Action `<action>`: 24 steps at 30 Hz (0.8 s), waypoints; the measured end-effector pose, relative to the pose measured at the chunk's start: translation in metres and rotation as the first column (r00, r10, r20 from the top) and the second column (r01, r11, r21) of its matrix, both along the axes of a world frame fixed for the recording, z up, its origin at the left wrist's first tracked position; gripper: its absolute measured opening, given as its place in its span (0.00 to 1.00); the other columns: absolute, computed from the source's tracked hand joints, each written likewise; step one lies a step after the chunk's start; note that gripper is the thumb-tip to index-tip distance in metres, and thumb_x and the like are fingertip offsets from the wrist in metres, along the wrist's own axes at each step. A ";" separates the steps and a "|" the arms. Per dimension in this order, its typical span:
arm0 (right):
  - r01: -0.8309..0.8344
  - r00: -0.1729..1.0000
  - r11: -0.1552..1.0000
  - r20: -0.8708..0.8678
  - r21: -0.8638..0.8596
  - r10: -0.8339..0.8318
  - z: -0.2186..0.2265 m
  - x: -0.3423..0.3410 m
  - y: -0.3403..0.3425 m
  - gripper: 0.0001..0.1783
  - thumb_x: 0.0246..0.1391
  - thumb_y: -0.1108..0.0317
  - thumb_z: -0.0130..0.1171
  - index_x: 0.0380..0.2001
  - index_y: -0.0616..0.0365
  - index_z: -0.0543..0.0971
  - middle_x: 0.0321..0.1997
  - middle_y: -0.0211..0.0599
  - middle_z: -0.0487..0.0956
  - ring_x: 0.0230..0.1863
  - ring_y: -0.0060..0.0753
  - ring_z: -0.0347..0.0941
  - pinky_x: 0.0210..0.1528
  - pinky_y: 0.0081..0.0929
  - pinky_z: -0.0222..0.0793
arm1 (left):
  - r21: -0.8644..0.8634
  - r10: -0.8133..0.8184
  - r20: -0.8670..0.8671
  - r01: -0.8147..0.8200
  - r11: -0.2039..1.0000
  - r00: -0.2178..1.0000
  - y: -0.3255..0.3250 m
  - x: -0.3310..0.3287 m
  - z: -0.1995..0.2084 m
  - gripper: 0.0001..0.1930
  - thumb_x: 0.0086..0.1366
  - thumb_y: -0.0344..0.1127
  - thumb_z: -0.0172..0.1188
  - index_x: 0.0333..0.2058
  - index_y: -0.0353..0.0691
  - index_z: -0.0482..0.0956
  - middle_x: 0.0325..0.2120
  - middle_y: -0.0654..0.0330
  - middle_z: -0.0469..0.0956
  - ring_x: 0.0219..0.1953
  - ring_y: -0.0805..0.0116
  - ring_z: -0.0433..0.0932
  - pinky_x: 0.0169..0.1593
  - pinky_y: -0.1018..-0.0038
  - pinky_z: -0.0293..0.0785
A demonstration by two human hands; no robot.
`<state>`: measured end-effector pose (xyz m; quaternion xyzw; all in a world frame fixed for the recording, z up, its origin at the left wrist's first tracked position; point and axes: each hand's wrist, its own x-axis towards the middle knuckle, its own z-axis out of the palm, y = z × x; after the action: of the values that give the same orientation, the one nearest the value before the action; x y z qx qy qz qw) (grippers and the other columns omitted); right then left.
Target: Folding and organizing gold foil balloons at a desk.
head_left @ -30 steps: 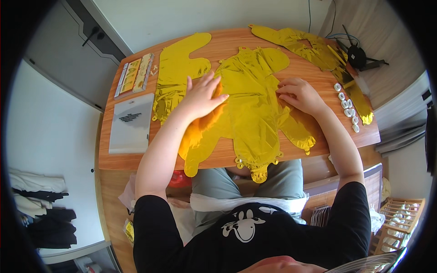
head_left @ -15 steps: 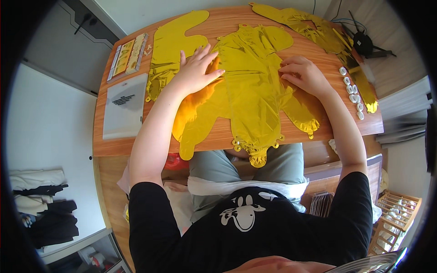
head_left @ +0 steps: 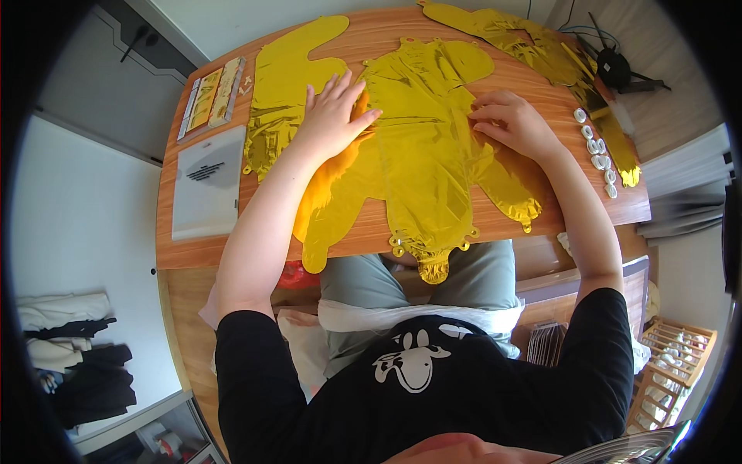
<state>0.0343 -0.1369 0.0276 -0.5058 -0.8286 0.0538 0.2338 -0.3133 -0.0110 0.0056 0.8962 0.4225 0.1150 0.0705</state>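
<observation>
A deflated gold foil balloon lies flat across the front middle of the table, its lower tabs hanging past the near edge. My left hand rests on its left part, palm down, fingers spread and holding nothing. At the balloon's right edge my right hand has its fingers bent, thumb and fingertips pinched on the foil. A second flat gold balloon lies behind my left hand, partly covered by it. Another crumpled gold foil piece stretches along the back right.
On the wooden table, a clear plastic folder and a flat picture box sit at left. Several small white rolls line the right side. A black device with antennas stands at the back right corner.
Both hands keep nearly the same places on the balloon. The whole view has shifted very slightly; nothing else has visibly moved.
</observation>
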 end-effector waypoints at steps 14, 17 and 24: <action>0.003 0.999 1.000 -0.044 -0.022 -0.004 0.004 -0.001 -0.003 0.12 0.54 0.70 0.70 0.43 0.58 0.87 0.51 0.43 0.82 0.53 0.47 0.78 0.54 0.38 0.75 | 0.001 -0.054 -0.050 0.054 0.999 0.997 -0.007 0.005 0.005 0.42 0.72 0.66 0.49 0.73 0.40 0.59 0.76 0.54 0.53 0.79 0.59 0.46 0.78 0.46 0.31; 0.006 0.999 1.000 -0.037 -0.012 -0.006 0.004 0.000 -0.002 0.12 0.54 0.70 0.70 0.42 0.58 0.87 0.51 0.43 0.82 0.53 0.47 0.78 0.54 0.38 0.75 | -0.014 -0.088 -0.024 0.088 0.996 0.996 -0.007 0.008 0.006 0.41 0.72 0.65 0.51 0.73 0.42 0.61 0.76 0.55 0.55 0.79 0.58 0.47 0.78 0.45 0.31; 0.016 0.999 1.000 -0.045 -0.005 -0.016 0.008 -0.002 -0.004 0.11 0.54 0.67 0.69 0.40 0.57 0.87 0.50 0.42 0.83 0.51 0.47 0.79 0.53 0.39 0.75 | -0.049 -0.106 -0.061 0.103 0.993 0.992 -0.005 0.010 0.012 0.41 0.71 0.65 0.52 0.72 0.43 0.62 0.75 0.57 0.56 0.79 0.58 0.47 0.78 0.44 0.29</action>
<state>0.0321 -0.1409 0.0360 -0.5116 -0.8189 0.0654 0.2518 -0.3033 -0.0161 0.0174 0.9185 0.3796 0.0729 0.0833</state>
